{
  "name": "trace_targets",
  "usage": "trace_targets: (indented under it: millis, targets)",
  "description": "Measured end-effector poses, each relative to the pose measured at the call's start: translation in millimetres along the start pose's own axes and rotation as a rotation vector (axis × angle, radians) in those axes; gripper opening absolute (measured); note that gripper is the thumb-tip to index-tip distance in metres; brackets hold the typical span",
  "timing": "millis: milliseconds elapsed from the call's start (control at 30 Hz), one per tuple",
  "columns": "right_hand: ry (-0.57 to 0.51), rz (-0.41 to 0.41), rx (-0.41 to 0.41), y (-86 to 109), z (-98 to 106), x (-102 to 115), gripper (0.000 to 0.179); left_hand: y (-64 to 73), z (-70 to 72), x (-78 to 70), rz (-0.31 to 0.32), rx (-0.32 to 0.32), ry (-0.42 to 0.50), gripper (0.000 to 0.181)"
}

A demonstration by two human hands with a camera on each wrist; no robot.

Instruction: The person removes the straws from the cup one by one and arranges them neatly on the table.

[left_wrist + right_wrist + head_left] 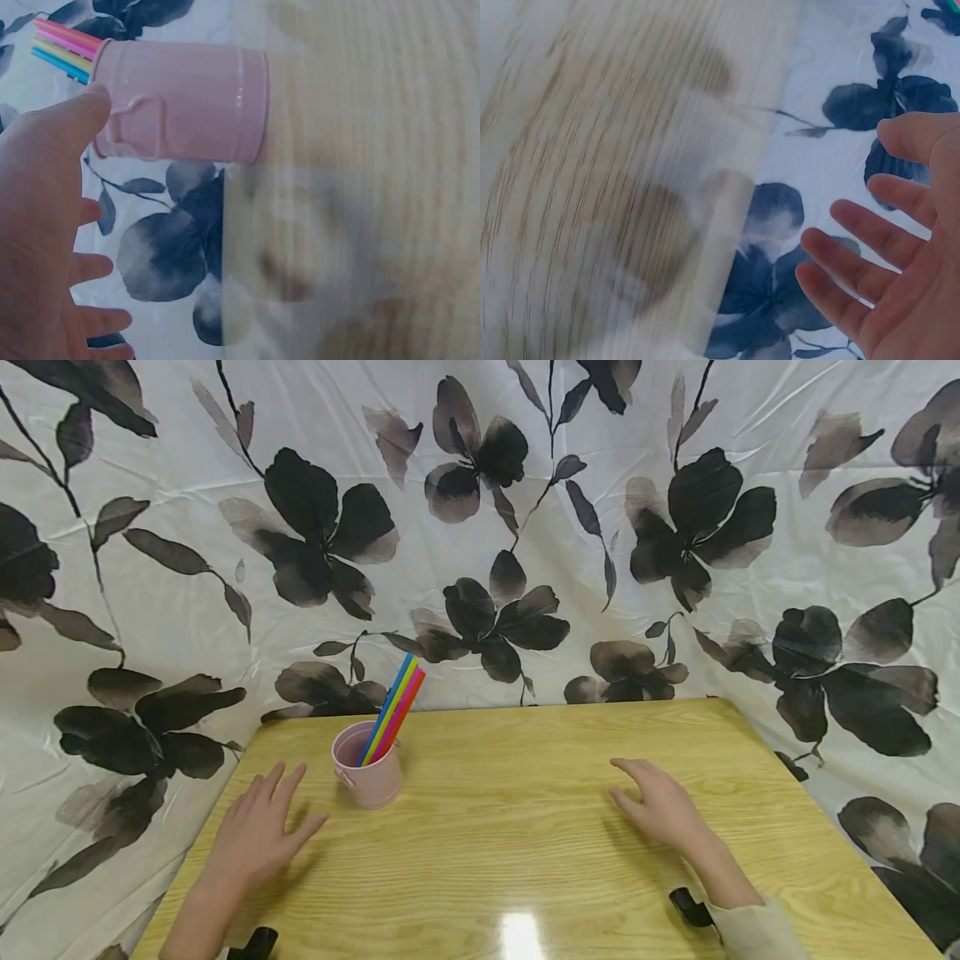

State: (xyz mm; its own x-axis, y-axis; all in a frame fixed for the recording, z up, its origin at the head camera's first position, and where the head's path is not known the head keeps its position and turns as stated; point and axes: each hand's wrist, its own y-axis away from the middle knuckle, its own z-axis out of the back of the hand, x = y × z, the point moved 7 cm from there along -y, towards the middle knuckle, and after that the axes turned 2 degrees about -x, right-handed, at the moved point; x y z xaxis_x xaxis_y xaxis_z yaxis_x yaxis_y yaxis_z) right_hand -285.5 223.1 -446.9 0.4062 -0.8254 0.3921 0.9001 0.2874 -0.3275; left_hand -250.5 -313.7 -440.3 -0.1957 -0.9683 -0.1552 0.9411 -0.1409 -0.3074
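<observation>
A small pink bucket [369, 781] with a little side handle stands upright on the left part of the wooden table. Several coloured sticks [392, 714], blue, yellow, pink and orange-red, lean in it toward the right. Just left of the bucket is my left hand [258, 835], its fingers spread and nothing in its grasp. In the left wrist view the thumb [79, 116] overlaps the bucket's rim. My right hand [660, 802] hovers over the table's right side, fingers loosely extended and holding nothing. The sticks' lower ends are hidden inside the bucket.
The light wooden table [510, 835] has its far edge against a white cloth [585, 552] printed with dark flowers. Black wrist cameras [690, 907] sit under both wrists. A bright reflection shows near the table's front.
</observation>
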Motion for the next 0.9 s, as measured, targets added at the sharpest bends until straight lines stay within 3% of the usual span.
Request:
trace_targets:
  millis: [133,433,667,900]
  targets:
    - [-0.052,-0.007,0.011,-1.5,-2.8,7.2,0.044,-7.9,5.3,-5.5,-0.028,-0.031,0.03,0.084]
    - [-0.133,-0.045,0.08,-6.6,-17.1,21.9,0.035,-25.7,4.5,-13.3,-0.028,-0.031,0.113,0.086]
    - [-0.16,-0.012,0.071,-13.2,-25.9,33.8,0.031,-36.0,2.0,-18.7,-0.002,0.004,0.157,0.089]
    - [-0.19,0.0,0.069,-19.1,-25.0,44.1,0.028,-45.7,-7.6,-25.4,-0.021,0.019,0.233,0.091]
